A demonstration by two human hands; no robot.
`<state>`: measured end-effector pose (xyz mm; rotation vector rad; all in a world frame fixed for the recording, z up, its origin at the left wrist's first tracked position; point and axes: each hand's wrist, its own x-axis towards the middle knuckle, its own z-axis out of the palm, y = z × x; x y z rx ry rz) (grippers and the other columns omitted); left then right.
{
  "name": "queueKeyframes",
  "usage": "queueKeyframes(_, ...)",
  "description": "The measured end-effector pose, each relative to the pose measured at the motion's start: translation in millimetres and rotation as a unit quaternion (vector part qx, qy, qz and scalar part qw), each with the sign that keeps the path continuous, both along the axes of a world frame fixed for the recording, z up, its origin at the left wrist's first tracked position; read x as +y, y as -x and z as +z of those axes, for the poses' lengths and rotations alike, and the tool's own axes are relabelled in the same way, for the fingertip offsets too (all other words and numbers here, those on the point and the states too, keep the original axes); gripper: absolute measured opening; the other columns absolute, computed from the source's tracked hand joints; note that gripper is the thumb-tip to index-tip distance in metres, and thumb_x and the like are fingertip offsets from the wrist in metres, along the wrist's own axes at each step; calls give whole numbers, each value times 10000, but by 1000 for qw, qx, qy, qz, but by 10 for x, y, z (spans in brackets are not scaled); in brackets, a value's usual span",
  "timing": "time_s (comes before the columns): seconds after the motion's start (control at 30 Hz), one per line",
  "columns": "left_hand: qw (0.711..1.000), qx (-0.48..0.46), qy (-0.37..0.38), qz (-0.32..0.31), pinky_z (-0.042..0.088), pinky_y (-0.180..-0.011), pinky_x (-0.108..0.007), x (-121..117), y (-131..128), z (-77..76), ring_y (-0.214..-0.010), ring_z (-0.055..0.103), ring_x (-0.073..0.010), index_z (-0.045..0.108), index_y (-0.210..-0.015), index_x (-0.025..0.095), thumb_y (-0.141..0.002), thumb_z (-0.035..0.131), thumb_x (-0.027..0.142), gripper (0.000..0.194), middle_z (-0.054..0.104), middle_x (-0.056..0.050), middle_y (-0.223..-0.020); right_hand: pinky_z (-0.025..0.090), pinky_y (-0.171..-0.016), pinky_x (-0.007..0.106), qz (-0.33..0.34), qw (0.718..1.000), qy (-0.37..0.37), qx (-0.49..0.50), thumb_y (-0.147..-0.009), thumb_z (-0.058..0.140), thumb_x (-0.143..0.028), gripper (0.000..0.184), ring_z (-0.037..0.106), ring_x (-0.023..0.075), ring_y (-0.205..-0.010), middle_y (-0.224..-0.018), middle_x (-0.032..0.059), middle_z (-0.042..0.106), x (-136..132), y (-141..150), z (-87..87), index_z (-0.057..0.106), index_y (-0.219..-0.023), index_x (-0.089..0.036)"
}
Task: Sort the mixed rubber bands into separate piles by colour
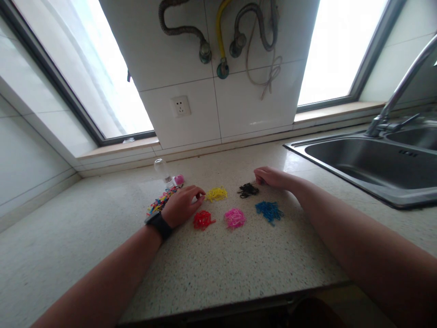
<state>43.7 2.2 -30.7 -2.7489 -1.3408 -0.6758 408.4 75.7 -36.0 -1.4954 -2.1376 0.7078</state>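
A steel sink (344,157) with a curved faucet (399,91) sits at the speckled desk's (221,264) right. On the tiled wall, a socket (180,106) sits below hanging hoses (221,32), between two windows.

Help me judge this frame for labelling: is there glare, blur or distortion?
Head view: both windows are blown out white; the window frames and counter edge bow from wide-angle distortion; the small coloured piles, such as the pink pile, are slightly soft; both forearms stay evenly lit, without hard shadows.
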Motion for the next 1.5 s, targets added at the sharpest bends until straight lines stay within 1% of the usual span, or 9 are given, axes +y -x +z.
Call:
queueKeyframes(0.33,1000,-7,-11,-1,496,-803,-324,-7,-8,9,-863,641,-180,667,-1050,214,-957,505,265,194,689,-39,-957,321,-563,301,-7,1000,4,-3,-944,344,-406,427,445,148,-551,-598,29,530,24,-30,-31,561,-646,-189)
queueKeyframes(0.63,1000,-16,-7,-2,494,-805,-320,-22,-24,34,-869,640,-177,663,-1041,202,-951,507,244,184,688,-39,-965,328,-575,304,-10,1000,4,3,-941,355,-407,418,444,149,-560,-609,35,536,-14,-8,1,550,-642,-191)
queueKeyframes(0.77,1000,-12,-7,4,496,-801,-323,-21,-23,39,-867,641,-178,661,-1042,204,-955,507,253,184,688,-38,-964,316,-559,305,-7,1000,4,4,-941,358,-403,414,442,151,-557,-613,36,534,14,-26,-29,556,-647,-190)
queueKeyframes(0.97,1000,-10,-12,6,502,-794,-324,-20,-14,58,-868,645,-183,662,-1037,206,-974,480,285,209,695,-47,-960,332,-573,303,-4,1000,3,5,-950,338,-401,428,443,149,-555,-595,29,523,33,-44,-46,565,-652,-193)
queueKeyframes(1.2,1000,-6,-9,9,499,-798,-325,-15,-12,51,-859,652,-177,662,-1037,209,-971,493,280,195,701,-35,-955,335,-580,315,-2,1000,-2,15,-936,367,-400,411,464,160,-572,-629,53,570,39,-41,-46,568,-644,-191)
queueKeyframes(1.33,1000,-9,-3,6,494,-805,-324,-11,-15,44,-868,650,-179,661,-1039,207,-972,491,283,198,701,-39,-960,321,-575,308,2,1000,-1,14,-930,363,-391,394,447,154,-564,-602,34,535,20,-31,-34,548,-643,-195)
queueKeyframes(1.5,1000,-18,8,4,487,-793,-313,-23,-30,41,-860,649,-171,658,-1036,201,-971,496,271,188,697,-29,-947,278,-558,308,-12,999,-30,25,-929,358,-382,362,374,139,-542,-574,-5,435,-19,-14,-9,428,-617,-213)
